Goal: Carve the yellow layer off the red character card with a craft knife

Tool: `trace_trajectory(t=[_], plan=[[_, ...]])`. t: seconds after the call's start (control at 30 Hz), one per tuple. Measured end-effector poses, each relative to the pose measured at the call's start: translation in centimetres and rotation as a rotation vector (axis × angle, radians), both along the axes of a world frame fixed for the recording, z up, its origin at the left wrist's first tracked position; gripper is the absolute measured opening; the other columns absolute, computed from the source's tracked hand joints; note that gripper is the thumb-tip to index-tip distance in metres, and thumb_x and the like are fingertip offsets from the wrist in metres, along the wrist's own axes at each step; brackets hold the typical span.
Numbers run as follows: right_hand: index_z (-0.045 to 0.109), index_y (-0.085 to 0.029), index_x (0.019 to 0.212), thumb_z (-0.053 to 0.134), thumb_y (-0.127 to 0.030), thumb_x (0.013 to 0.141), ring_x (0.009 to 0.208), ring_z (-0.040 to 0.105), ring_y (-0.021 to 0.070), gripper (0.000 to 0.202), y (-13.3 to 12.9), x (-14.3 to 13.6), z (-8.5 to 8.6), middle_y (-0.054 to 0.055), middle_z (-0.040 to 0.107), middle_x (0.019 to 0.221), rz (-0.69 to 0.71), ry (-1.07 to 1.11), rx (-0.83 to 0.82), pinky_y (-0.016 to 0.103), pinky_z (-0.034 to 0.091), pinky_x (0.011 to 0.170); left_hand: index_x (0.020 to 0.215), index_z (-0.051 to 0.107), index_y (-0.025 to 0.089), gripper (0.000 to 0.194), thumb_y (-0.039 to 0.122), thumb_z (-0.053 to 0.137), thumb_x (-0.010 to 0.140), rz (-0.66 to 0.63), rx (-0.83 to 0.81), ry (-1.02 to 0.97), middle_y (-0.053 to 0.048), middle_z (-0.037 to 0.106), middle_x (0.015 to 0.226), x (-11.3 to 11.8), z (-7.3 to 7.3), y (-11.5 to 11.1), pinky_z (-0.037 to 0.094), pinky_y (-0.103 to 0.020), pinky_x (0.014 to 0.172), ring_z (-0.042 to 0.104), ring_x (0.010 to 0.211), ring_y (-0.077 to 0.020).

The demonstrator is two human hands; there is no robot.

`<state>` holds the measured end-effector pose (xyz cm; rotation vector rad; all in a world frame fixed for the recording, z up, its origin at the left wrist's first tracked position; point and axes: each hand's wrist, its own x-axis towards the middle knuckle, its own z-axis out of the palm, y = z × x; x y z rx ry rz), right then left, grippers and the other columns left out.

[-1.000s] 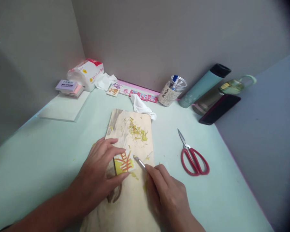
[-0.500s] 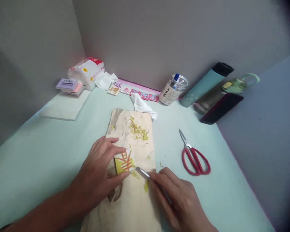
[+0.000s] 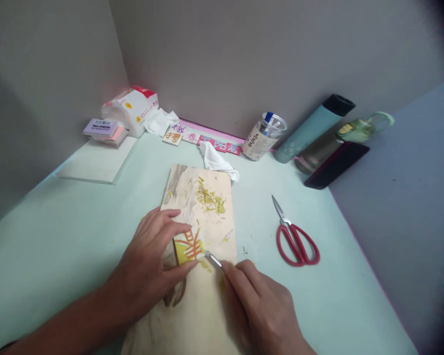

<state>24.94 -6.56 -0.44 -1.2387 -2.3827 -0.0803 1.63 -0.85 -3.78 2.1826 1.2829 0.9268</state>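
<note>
Yellow with a red carved character, the small block [image 3: 188, 248] sat just below the frame's centre on a wooden board [image 3: 196, 296], pinned by the left hand [image 3: 153, 264] with thumb and fingers curled against its edges. The right hand [image 3: 261, 308] was closed in a pen grip round a thin metal carving knife [image 3: 213, 260], its tip touching the block's lower right corner. To cut well, keep the blade shallow, stroke away from the holding fingers; red scissors [image 3: 296, 239] lay right on the pale green surface [image 3: 66, 231].
</note>
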Motion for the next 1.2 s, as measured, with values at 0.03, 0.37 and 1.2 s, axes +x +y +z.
trace_trajectory(t=[0.03,0.37,1.2], plan=[[0.057,-0.008,0.119,0.041,-0.010,0.100,0.054,0.053,0.0123,0.024,0.0,0.0,0.2,0.005,0.063,0.079,0.010,0.001,-0.007,0.024,0.040,0.049,0.116,0.055,0.025,0.036,0.028,0.073,0.085,-0.002,0.002,0.004,-0.008,0.056,0.119,0.0,0.0,0.0,0.033,-0.059,0.115,0.044,0.133,-0.0331],[0.060,-0.009,0.115,0.036,-0.012,0.105,0.054,0.053,0.0117,0.026,-0.1,-0.4,-0.1,0.004,0.065,0.078,-0.040,-0.055,0.055,0.025,0.038,0.050,0.114,0.058,0.026,0.034,0.029,0.073,0.083,0.022,-0.009,-0.030,-0.009,0.058,0.120,0.2,-0.1,0.0,0.039,-0.060,0.111,0.046,0.132,-0.0345],[0.059,-0.011,0.118,0.047,-0.007,0.096,0.056,0.054,0.0128,0.026,-0.2,0.0,-0.2,0.004,0.063,0.081,-0.029,0.041,-0.045,0.025,0.040,0.049,0.115,0.057,0.025,0.034,0.029,0.073,0.084,0.010,-0.027,-0.014,-0.009,0.057,0.118,0.2,0.0,0.0,0.034,-0.061,0.114,0.044,0.133,-0.0340]])
